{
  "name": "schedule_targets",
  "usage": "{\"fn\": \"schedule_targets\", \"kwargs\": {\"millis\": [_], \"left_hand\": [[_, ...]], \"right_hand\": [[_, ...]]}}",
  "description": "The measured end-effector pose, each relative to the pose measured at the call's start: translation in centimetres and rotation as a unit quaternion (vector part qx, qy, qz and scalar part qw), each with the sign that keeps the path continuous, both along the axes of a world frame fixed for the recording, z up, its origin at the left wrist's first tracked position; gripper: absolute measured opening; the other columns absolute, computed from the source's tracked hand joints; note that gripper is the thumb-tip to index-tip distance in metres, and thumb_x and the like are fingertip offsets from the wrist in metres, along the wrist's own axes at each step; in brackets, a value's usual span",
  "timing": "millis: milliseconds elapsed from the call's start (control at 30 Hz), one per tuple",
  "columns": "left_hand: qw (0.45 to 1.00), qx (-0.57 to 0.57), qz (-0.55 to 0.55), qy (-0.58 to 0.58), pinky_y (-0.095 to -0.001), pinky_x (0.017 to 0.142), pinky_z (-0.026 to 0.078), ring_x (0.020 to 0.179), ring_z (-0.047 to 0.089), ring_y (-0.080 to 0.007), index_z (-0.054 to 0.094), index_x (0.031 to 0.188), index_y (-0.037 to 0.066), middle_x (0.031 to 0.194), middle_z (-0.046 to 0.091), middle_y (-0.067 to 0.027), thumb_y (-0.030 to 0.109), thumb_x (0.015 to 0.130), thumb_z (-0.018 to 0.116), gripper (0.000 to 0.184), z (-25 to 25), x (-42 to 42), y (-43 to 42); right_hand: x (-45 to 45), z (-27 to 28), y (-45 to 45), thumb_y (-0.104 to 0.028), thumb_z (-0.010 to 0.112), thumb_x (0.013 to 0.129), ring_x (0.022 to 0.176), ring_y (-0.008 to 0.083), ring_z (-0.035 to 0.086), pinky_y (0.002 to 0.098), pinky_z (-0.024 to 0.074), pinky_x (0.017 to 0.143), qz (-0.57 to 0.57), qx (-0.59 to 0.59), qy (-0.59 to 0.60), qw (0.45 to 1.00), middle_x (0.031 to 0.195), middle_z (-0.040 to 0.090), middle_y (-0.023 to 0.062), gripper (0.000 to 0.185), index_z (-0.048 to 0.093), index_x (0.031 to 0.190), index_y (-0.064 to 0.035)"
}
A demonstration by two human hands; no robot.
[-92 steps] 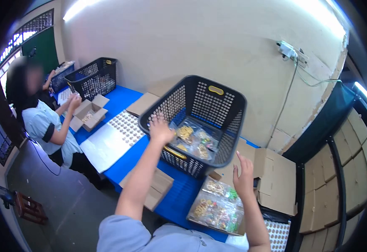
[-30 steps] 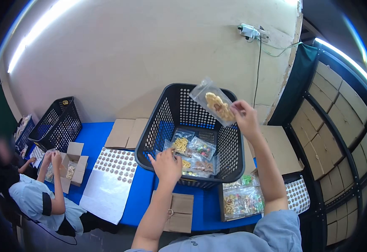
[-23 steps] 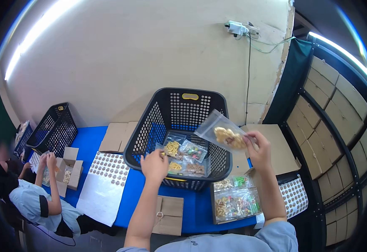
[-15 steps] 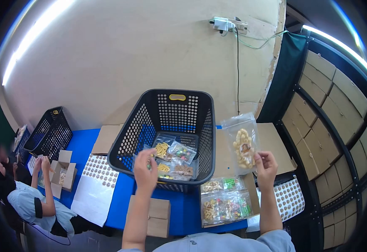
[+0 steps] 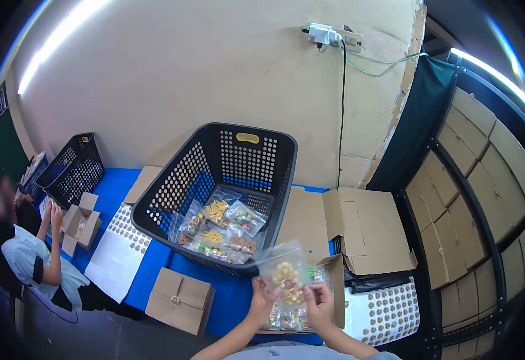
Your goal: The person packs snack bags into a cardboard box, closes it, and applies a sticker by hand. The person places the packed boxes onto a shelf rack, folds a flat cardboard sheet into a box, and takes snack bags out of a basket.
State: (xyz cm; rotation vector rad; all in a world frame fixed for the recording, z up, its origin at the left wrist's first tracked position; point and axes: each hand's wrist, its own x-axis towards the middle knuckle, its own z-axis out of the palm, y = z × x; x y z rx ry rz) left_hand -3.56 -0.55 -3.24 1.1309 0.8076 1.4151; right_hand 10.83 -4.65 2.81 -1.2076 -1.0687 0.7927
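While you hold the clear bag [image 5: 289, 273] up between both hands, its top edge points away from you and the round label [image 5: 287, 284] faces you, so the print is best checked at this angle. Your left hand [image 5: 261, 305] has its fingers curled and its thumb brought in at the bag's lower left corner; your right hand [image 5: 319, 307] pinches the lower right corner between thumb and bent fingers. Both grips are narrow and light, which suits thin, slippery plastic: squeezing the yellow pieces [image 5: 292, 295] inside could crack them or crease the label. Keep the two hands level, since the upper part of the bag has no support and could flop to one side. You cannot tell from here whether the top is fully sealed, so it is wise not to tip it downward. The bag is above the cardboard box [image 5: 338, 288] on the near side of the table [image 5: 226, 303], to the right of the black basket [image 5: 247, 153]. Filled packets [image 5: 287, 319] lie in that box close beneath your fingers, so leave a little room below to avoid snagging them. Mind the basket's near right corner as well, because your left hand is near it.
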Motion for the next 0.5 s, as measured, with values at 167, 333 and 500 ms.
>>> {"fn": "schedule_targets", "kwargs": {"millis": [167,333,500], "left_hand": [[0.984,-0.135,-0.115,-0.023,-0.0314,0.09,0.047,0.106,0.057,-0.0157,0.047,0.125,-0.001,0.115,0.059,-0.01,0.022,0.095,0.06,0.04,2.1,-1.1,-0.2],[0.973,-0.149,-0.156,0.08,-0.0266,0.08,0.049,0.091,0.061,-0.0105,0.054,0.119,0.0,0.102,0.064,-0.0054,0.02,0.097,0.058,0.03,1.2,-1.2,-1.9],[0.969,-0.065,-0.156,0.178,-0.0251,0.072,0.047,0.082,0.058,-0.0091,0.056,0.118,0.0,0.1,0.064,-0.004,0.027,0.098,0.056,0.033,-1.7,-0.8,-2.3]], "right_hand": [[0.7,-3.5,-1.5,-0.012,0.066,0.091,0.087,0.0112,0.061,0.0249,0.0492,0.073,0.101,-0.109,0.007,0.989,0.092,0.064,0.0068,0.018,0.059,0.101,0.0009],[0.4,-4.4,-0.9,-0.013,0.07,0.087,0.091,0.015,0.062,0.0287,0.0509,0.081,0.055,-0.042,0.057,0.996,0.102,0.065,0.0097,0.031,0.058,0.113,0.0008],[0.5,-3.9,-1.8,-0.014,0.062,0.094,0.097,0.011,0.06,0.0261,0.0484,0.086,0.186,-0.15,0.141,0.961,0.11,0.065,0.0072,0.032,0.057,0.119,0.0036]]}}
